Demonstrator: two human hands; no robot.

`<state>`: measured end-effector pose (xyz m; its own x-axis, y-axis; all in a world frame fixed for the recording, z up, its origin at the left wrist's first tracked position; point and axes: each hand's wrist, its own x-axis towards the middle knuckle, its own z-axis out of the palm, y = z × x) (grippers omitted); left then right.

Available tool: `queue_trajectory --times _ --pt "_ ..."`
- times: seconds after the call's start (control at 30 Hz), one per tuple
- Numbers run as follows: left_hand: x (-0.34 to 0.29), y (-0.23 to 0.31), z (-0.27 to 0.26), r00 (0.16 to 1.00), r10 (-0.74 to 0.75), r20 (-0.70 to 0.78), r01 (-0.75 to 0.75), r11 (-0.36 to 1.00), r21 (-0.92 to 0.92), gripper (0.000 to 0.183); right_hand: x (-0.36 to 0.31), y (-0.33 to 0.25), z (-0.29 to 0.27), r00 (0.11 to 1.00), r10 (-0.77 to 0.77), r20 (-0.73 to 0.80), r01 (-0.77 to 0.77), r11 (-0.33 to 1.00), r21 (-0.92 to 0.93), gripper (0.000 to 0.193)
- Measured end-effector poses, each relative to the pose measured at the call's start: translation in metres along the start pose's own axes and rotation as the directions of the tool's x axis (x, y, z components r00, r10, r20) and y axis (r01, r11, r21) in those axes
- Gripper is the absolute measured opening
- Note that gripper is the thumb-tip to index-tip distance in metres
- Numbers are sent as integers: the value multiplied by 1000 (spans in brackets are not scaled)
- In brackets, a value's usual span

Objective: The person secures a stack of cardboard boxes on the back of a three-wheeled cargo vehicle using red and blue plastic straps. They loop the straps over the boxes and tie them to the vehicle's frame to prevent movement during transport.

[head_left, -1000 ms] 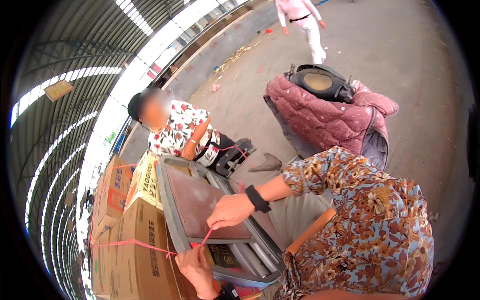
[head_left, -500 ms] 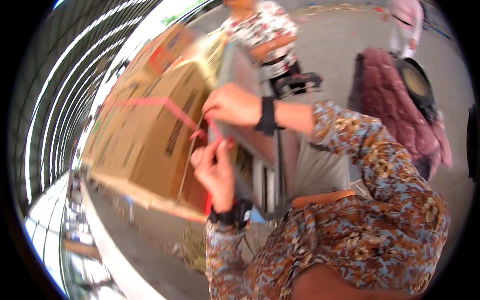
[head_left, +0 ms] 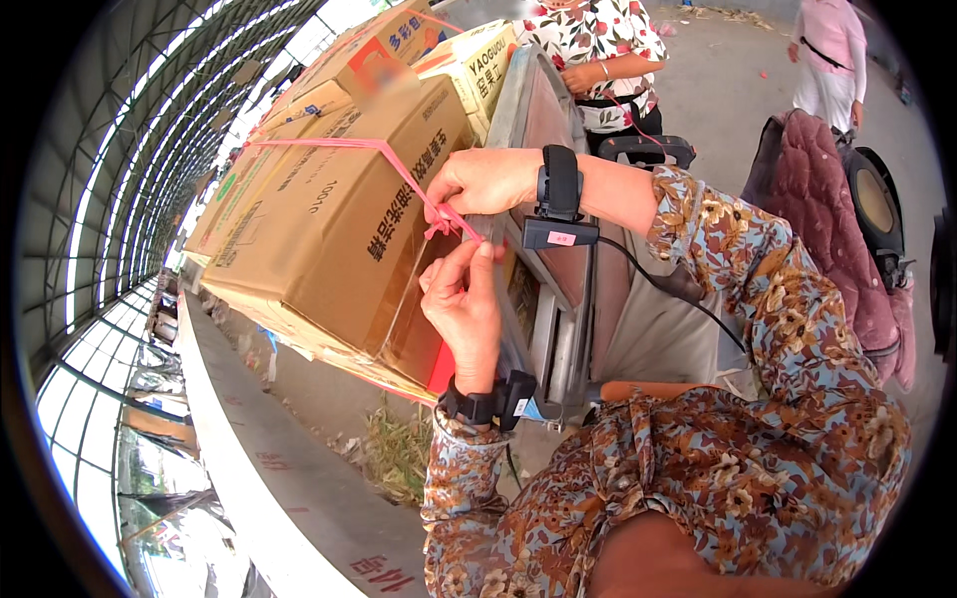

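Observation:
A pink plastic string point(head_left: 399, 164) runs over the top of a large brown cardboard box point(head_left: 329, 219) and comes to a knotted bunch point(head_left: 439, 228) at the box's edge. My right hand point(head_left: 483, 181), closed, pinches the string just by the knot. Below it, my left hand point(head_left: 467, 304) is closed too, with thumb and forefinger pressed on the string's end. Both hands are close together beside the box. A thin pale cord point(head_left: 401, 309) crosses the box's side. Both wrists wear black bands with small devices.
More boxes, including a yellowish one point(head_left: 480, 70), stand behind. A grey metal frame point(head_left: 543, 110) runs along the right of the load. A person in a floral shirt point(head_left: 613, 55) stands beyond it; another in pink point(head_left: 832, 45) stands farther off. A quilted maroon cover point(head_left: 822, 209) lies at right.
The view has shifted, so boxes and hands sit farther right and lower. My hands have stayed on the pink string, my left fingertips still pinching its end.

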<state>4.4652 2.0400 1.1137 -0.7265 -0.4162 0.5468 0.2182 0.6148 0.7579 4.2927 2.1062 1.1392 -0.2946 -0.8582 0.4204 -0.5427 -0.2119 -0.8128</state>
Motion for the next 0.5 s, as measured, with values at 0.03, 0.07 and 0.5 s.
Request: queue_trajectory --times 0.03,0.07,0.5 --pt "1 -1 1 1000 -10 4 10 1000 0 8 -1 0 -1 1000 -4 2 4 1000 1 18" --pt "3 -2 3 1000 -18 12 18 1000 -4 8 -2 -1 -1 1000 -5 -1 5 1000 -1 18" --pt "44 11 27 997 26 -73 -28 999 -22 27 50 17 -24 998 -42 -48 34 988 -154 12"
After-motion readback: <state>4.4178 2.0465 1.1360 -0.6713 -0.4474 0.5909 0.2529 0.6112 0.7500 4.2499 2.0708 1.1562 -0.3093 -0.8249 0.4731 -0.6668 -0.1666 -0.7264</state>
